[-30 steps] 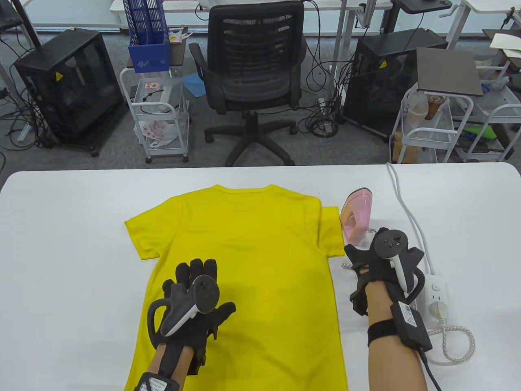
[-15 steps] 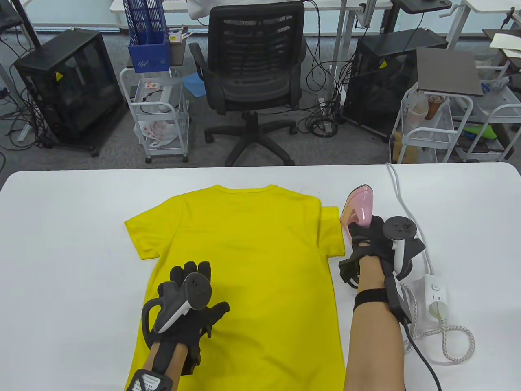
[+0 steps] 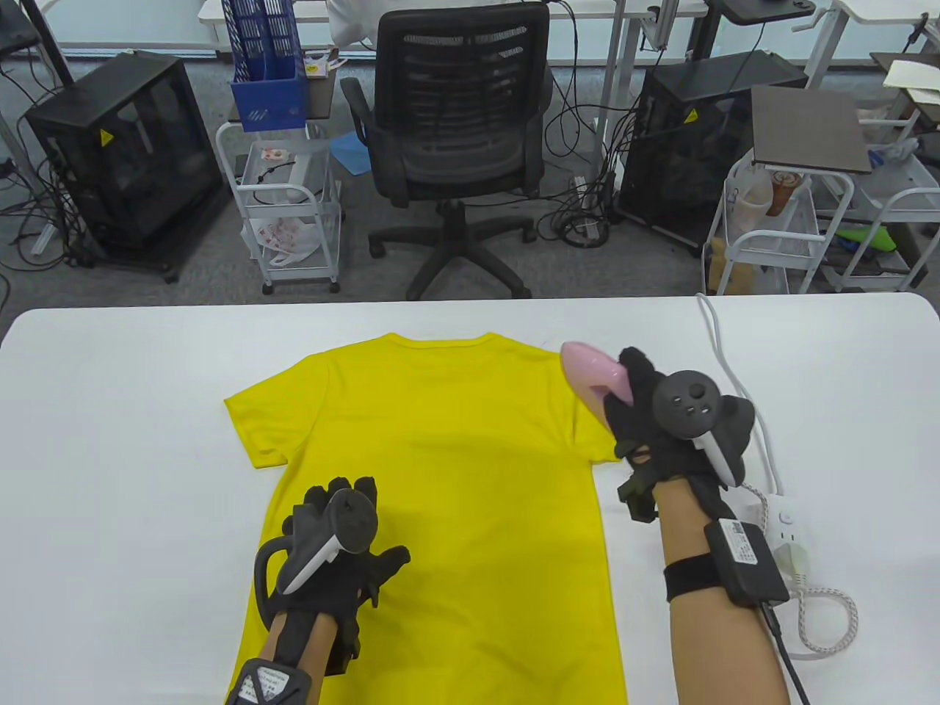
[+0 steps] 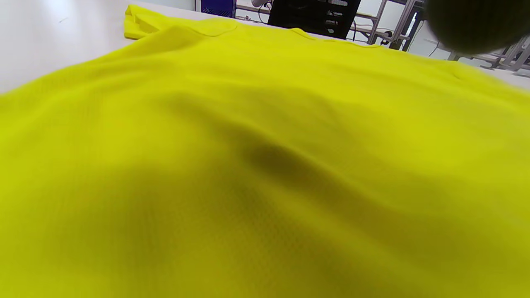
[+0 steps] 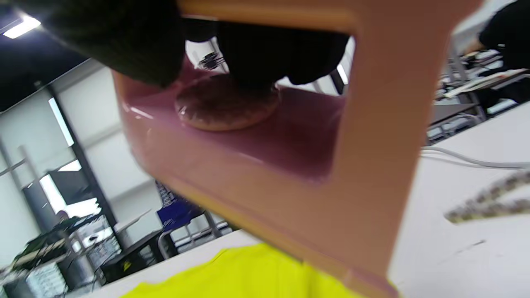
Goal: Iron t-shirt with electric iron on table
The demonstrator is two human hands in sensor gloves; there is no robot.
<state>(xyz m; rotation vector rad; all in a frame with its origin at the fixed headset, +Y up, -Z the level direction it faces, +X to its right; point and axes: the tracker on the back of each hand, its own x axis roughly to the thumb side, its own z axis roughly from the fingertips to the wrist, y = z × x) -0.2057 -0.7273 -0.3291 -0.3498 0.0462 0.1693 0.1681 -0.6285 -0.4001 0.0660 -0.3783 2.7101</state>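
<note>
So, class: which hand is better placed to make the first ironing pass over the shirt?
The right hand: it already grips the pink iron at the yellow t-shirt's right shoulder. The left hand rests flat on the shirt's lower part, holding it.

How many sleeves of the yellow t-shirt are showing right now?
2. The left sleeve lies flat on the white table. The right sleeve lies partly under the pink iron gripped by the right hand. None seems hidden.
</note>
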